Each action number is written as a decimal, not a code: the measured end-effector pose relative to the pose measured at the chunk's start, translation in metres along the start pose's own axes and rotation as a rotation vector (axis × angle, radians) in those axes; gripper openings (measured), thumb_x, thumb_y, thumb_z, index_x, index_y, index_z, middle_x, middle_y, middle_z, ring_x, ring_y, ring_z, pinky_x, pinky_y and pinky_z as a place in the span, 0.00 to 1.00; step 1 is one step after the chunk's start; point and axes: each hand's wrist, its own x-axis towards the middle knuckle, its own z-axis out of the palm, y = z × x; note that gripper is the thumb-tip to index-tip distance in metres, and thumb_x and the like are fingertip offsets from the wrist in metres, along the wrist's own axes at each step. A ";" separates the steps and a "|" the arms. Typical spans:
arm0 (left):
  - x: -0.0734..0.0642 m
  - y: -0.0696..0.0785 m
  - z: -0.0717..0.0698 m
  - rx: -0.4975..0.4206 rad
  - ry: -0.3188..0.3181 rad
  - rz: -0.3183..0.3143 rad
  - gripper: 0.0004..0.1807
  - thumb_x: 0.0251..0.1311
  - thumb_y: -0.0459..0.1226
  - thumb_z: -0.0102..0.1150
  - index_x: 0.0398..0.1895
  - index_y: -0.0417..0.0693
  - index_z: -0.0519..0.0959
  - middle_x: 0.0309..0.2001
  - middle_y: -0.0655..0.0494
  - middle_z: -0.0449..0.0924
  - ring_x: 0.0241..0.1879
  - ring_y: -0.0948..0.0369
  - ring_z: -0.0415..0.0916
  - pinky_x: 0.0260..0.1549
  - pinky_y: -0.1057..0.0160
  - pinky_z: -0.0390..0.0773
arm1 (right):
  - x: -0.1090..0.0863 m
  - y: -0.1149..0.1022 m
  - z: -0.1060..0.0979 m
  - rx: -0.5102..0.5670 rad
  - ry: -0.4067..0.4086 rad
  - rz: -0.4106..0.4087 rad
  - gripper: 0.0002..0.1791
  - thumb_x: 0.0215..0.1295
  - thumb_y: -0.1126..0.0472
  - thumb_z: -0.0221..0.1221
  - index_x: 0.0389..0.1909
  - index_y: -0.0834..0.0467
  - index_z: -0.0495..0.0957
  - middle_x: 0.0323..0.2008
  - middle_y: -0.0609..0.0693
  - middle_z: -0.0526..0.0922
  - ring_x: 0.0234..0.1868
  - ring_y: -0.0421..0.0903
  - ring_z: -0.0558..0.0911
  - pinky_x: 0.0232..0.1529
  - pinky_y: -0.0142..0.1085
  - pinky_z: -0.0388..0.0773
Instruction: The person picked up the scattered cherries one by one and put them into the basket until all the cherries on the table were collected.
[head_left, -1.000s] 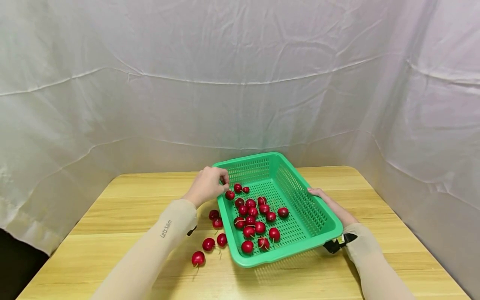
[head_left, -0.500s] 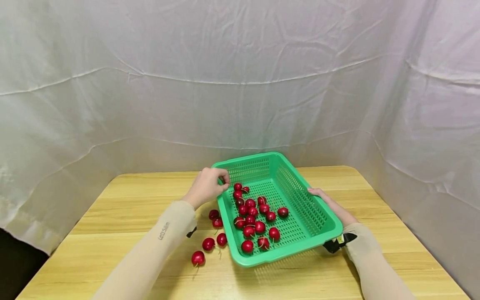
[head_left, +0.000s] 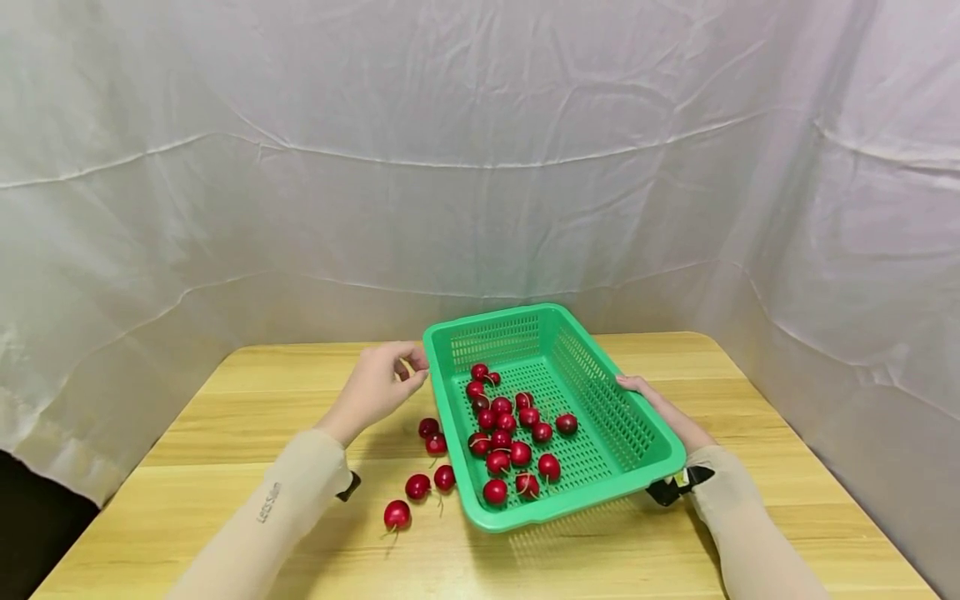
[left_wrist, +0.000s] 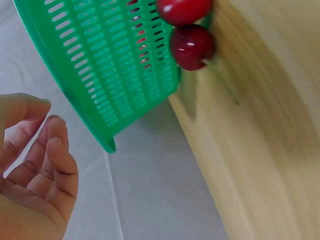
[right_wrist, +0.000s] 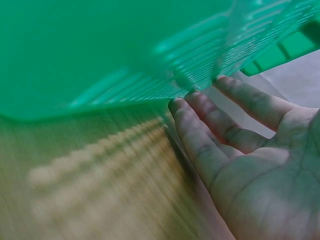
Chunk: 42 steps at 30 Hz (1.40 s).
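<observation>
A green plastic basket point(head_left: 558, 502) with slotted walls stands at a slant over the wooden table, several red cherries point(head_left: 501, 440) on its floor. At its right side my right hand point(head_left: 666, 410) grips the rim, the thumb over the edge. In the right wrist view the fingers point(right_wrist: 205, 150) of that hand stretch against the slotted underside. My left hand point(head_left: 384, 385) is just outside the basket's left rim, fingers loosely bent; the left wrist view shows nothing between thumb and fingertips point(left_wrist: 56, 122). Several stemmed cherries point(head_left: 417, 487) lie on the table left of the basket.
A pale wooden table point(head_left: 247, 433) lies beneath everything. White cloth point(head_left: 480, 208) hangs behind it and on both sides. Black straps sit at both wrists, over beige sleeves point(head_left: 277, 500).
My left hand has left the basket's rim and moved left, its fingers loosening. The cherry by its fingertips dropped in among the others. The right hand and basket hold still.
</observation>
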 end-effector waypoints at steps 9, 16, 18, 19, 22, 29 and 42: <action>-0.027 -0.019 -0.002 0.068 -0.189 -0.035 0.02 0.64 0.31 0.70 0.34 0.45 0.88 0.33 0.59 0.88 0.30 0.66 0.78 0.32 0.68 0.79 | -0.001 0.002 -0.002 0.003 0.015 0.006 0.51 0.79 0.27 0.42 0.87 0.58 0.43 0.59 0.59 0.83 0.53 0.53 0.88 0.58 0.49 0.87; -0.036 -0.029 0.011 0.151 -0.285 -0.081 0.04 0.61 0.29 0.72 0.36 0.47 0.89 0.34 0.60 0.88 0.31 0.66 0.77 0.35 0.63 0.80 | 0.000 0.004 -0.003 0.009 0.018 0.005 0.52 0.78 0.27 0.42 0.87 0.58 0.43 0.58 0.59 0.84 0.53 0.53 0.88 0.57 0.49 0.87; -0.036 -0.030 0.014 0.189 -0.305 -0.089 0.05 0.61 0.29 0.73 0.35 0.49 0.89 0.33 0.61 0.88 0.33 0.65 0.78 0.38 0.60 0.82 | 0.000 0.004 -0.003 0.010 0.009 0.000 0.52 0.79 0.27 0.42 0.87 0.57 0.42 0.59 0.59 0.84 0.53 0.53 0.88 0.58 0.49 0.87; -0.036 -0.031 0.015 0.209 -0.314 -0.090 0.05 0.60 0.30 0.74 0.35 0.49 0.89 0.33 0.61 0.87 0.33 0.65 0.78 0.40 0.59 0.82 | 0.000 0.004 -0.003 0.008 0.006 -0.001 0.52 0.79 0.27 0.42 0.87 0.57 0.42 0.59 0.59 0.83 0.54 0.53 0.88 0.58 0.49 0.87; -0.036 -0.033 0.017 0.263 -0.334 -0.078 0.05 0.59 0.31 0.76 0.33 0.52 0.89 0.32 0.63 0.87 0.34 0.65 0.78 0.42 0.57 0.83 | 0.001 0.003 -0.001 0.010 -0.002 -0.003 0.51 0.79 0.27 0.42 0.87 0.56 0.42 0.60 0.59 0.83 0.55 0.54 0.88 0.58 0.49 0.87; -0.036 -0.038 0.022 0.286 -0.347 -0.065 0.07 0.59 0.30 0.75 0.31 0.54 0.89 0.32 0.63 0.87 0.34 0.65 0.77 0.39 0.58 0.82 | 0.001 0.001 0.001 -0.003 0.011 -0.003 0.51 0.79 0.27 0.42 0.87 0.56 0.42 0.60 0.59 0.82 0.54 0.53 0.88 0.58 0.48 0.87; -0.036 -0.044 0.023 0.266 -0.324 -0.080 0.08 0.61 0.31 0.74 0.29 0.55 0.87 0.34 0.61 0.85 0.35 0.64 0.78 0.41 0.56 0.83 | 0.001 0.001 -0.001 0.008 -0.008 -0.008 0.51 0.80 0.28 0.41 0.87 0.58 0.42 0.59 0.60 0.84 0.54 0.54 0.88 0.58 0.50 0.87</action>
